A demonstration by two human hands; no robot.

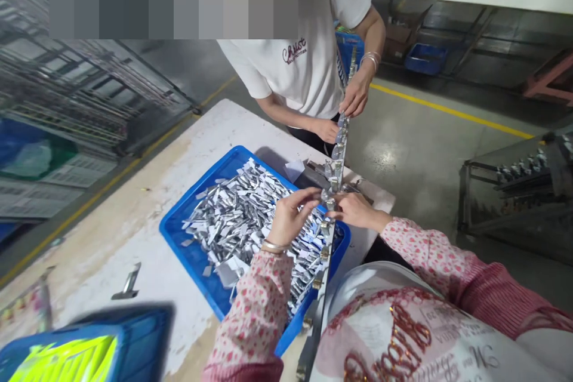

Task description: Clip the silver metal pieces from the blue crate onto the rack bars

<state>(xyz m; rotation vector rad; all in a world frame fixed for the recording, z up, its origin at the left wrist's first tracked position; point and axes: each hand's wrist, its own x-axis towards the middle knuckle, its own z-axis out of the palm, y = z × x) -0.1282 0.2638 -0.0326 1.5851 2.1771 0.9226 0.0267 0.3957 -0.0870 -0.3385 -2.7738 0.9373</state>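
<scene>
A long metal rack strip (336,155) runs from my lap up to a co-worker across the table. My left hand (290,215) pinches a small silver metal piece (319,193) against the strip. On the strip's other side, my right hand (353,210) is closed around it at the same spot. A blue tray (188,239) heaped with small silver metal pieces (242,215) lies just under my left hand. The co-worker in a white T-shirt holds the strip's upper part with both hands (356,95).
A single metal piece (128,283) lies loose on the worn white table (147,191). A blue crate (85,346) with yellow contents sits at the near left corner. Metal racks (514,191) stand on the floor at right, and stacked strips (89,89) at left.
</scene>
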